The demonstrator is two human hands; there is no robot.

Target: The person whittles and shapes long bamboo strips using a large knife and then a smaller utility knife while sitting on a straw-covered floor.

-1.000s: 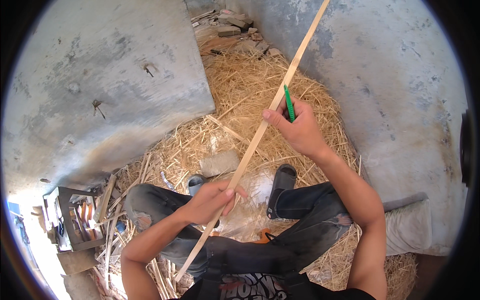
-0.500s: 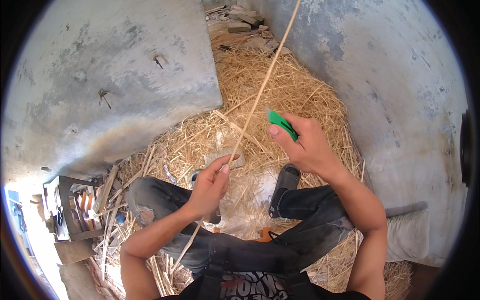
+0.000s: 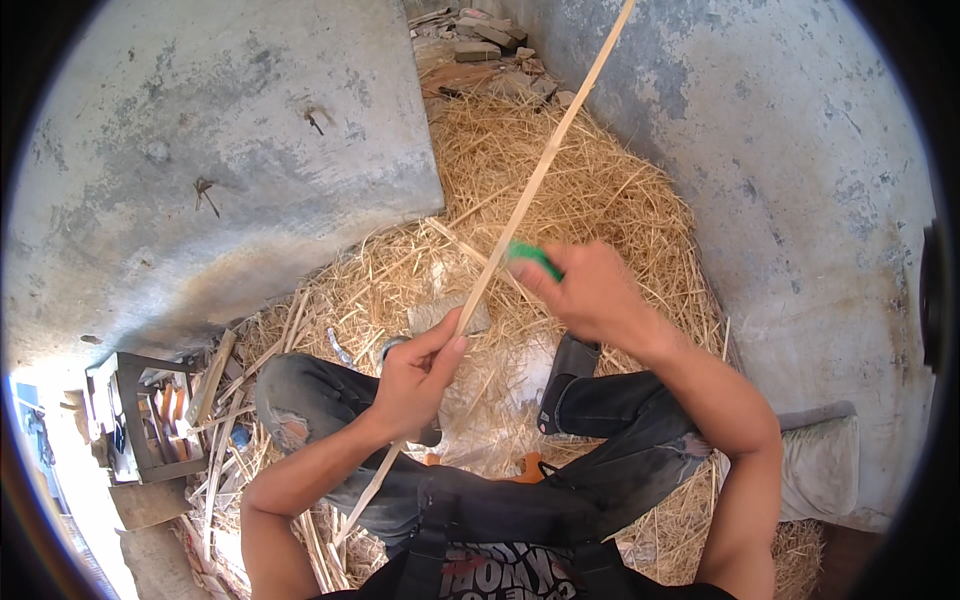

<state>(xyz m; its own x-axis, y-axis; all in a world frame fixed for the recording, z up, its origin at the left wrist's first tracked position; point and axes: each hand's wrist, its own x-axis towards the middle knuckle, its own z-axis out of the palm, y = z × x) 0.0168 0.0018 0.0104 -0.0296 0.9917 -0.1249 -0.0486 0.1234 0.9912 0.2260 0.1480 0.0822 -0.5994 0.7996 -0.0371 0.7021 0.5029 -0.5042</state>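
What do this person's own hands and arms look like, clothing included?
The left hand and right hand are ungloved, with no wristwear visible. Both forearms are bare past the elbows; a black shirt with pale print shows at the lower edge.

shirt: black, pale-printed | jeans: dark, faded, torn knees | slippers: dark | hands: bare

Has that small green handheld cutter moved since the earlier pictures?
Yes. The small green handheld cutter has shifted left and toward the person's body, closer in view to the rough grey rectangular block on the straw-covered floor.
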